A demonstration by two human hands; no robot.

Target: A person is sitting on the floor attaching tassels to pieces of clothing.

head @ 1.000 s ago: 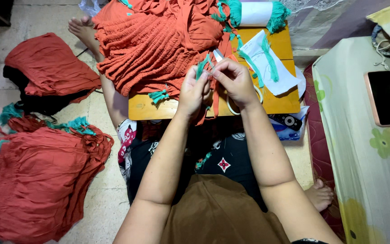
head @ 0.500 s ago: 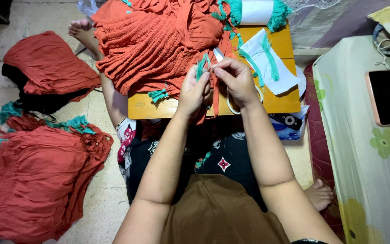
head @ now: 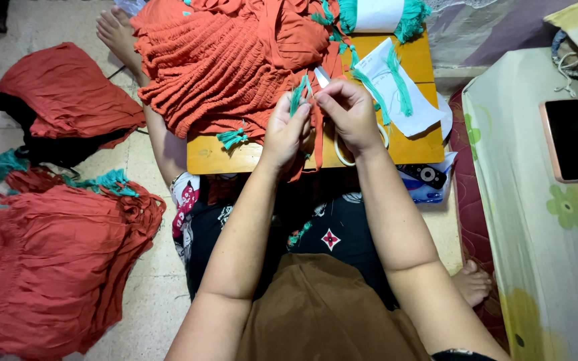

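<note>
Head view: left hand [head: 287,130] and right hand [head: 349,113] pinch a teal tassel [head: 298,95] against an orange drawstring [head: 316,130] — fingertips pressed together; keeping it taut helps.

Both forearms are stretched forward; the left hand [head: 287,130] and right hand [head: 349,113] are held close together, fingers pinched.

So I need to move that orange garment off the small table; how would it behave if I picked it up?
The orange garment would probably go floppy: it lies in soft crumpled folds. It looks light. Its strip between the left hand and right hand could drag.
</note>
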